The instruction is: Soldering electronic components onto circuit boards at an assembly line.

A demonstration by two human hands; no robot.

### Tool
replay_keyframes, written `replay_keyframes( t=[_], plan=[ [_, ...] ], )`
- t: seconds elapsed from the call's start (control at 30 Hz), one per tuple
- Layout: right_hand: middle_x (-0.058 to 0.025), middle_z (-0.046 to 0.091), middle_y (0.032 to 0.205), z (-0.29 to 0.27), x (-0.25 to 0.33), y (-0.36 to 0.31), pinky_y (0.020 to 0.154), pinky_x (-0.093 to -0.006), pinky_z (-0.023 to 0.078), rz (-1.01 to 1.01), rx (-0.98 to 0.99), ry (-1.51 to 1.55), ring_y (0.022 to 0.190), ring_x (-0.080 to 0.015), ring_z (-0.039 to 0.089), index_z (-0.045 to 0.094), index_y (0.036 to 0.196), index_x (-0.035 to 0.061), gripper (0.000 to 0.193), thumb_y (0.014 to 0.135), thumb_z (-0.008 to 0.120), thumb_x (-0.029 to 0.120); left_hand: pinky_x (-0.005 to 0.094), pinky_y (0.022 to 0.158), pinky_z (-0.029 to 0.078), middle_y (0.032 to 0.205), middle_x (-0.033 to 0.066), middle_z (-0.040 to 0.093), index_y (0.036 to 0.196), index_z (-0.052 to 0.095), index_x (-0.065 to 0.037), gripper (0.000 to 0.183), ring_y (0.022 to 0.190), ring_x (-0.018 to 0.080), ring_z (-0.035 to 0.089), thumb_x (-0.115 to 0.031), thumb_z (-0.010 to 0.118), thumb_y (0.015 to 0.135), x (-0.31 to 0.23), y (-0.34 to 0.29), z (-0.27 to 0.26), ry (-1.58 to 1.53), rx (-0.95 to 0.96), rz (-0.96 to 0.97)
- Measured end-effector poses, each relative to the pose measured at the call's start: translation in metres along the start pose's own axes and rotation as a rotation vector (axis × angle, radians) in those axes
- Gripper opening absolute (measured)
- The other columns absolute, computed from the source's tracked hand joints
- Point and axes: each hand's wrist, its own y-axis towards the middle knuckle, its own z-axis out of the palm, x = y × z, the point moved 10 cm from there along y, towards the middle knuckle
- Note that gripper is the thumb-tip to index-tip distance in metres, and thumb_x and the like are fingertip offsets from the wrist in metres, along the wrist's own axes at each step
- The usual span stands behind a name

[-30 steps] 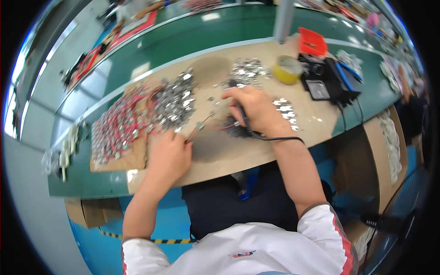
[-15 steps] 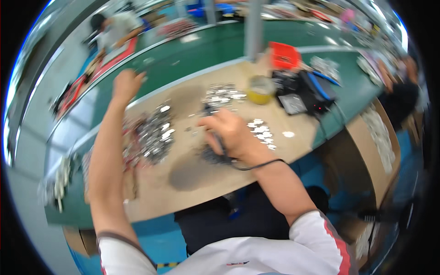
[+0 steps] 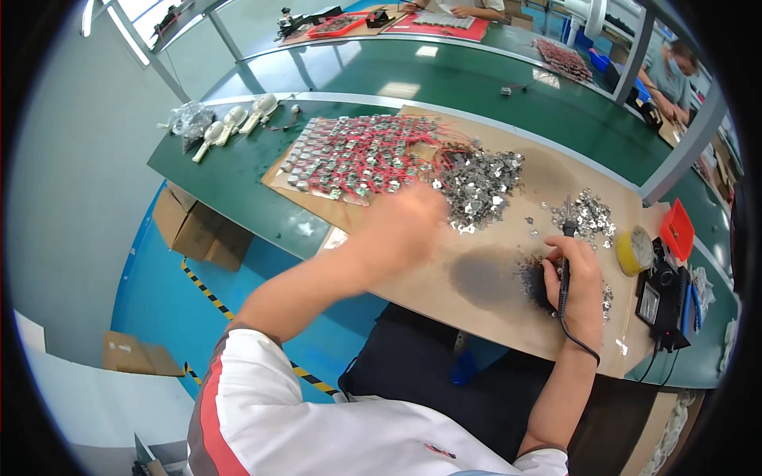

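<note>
My right hand (image 3: 578, 278) is wrapped round a soldering iron (image 3: 566, 266), its tip pointing away from me beside a small heap of metal pieces (image 3: 594, 218). My left hand (image 3: 409, 224) hovers over the near edge of the brown work sheet (image 3: 508, 305), smeared by motion, so its fingers cannot be made out. Just beyond it lie rows of small circuit boards with red wires (image 3: 349, 159). To their right a large pile of silvery metal pieces (image 3: 480, 190) is nearest that hand. Dark scorch-like smudges mark the sheet, and some dark bits are partly hidden behind my right hand.
At the right stand a yellow tape roll (image 3: 635, 251), a red bin (image 3: 677, 230) and a black soldering station (image 3: 663, 295). White lamp-like parts (image 3: 234, 123) lie at the far left. Cardboard boxes (image 3: 198, 230) sit on the floor. Co-workers sit across the green conveyor (image 3: 444, 75).
The view has swung left. My left hand has come back from over the green conveyor to the near side of the wired boards. My right hand still holds the soldering iron.
</note>
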Motion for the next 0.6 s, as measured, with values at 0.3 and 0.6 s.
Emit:
replay_keyframes(
  t=[0.3,0.6],
  plan=[
    [-0.0124,0.065,0.089,0.002,0.002,-0.004,0.078,-0.0418,0.053,-0.008,0.009,0.041,0.086,-0.033,0.066,0.067,0.112,0.0056,0.037,0.079,0.071,-0.012,0.0469,0.093,0.058,0.106,0.0233,0.076,0.106,0.076,0.0,0.02,0.102,0.0426,0.072,-0.01,0.074,0.088,0.314,-0.079,-0.071,0.329,0.01,-0.594],
    [-0.0134,0.067,0.091,-0.016,-0.002,-0.008,0.08,-0.0403,0.054,-0.006,-0.026,0.014,0.088,-0.0338,0.068,0.069,0.115,0.0068,0.039,0.081,0.072,-0.011,0.05,0.087,0.058,0.096,0.0272,0.075,0.1,0.075,0.0,0.024,0.094,0.0459,0.072,-0.011,0.072,0.08,0.3,-0.055,-0.069,0.246,0.03,-0.447]
  ],
)
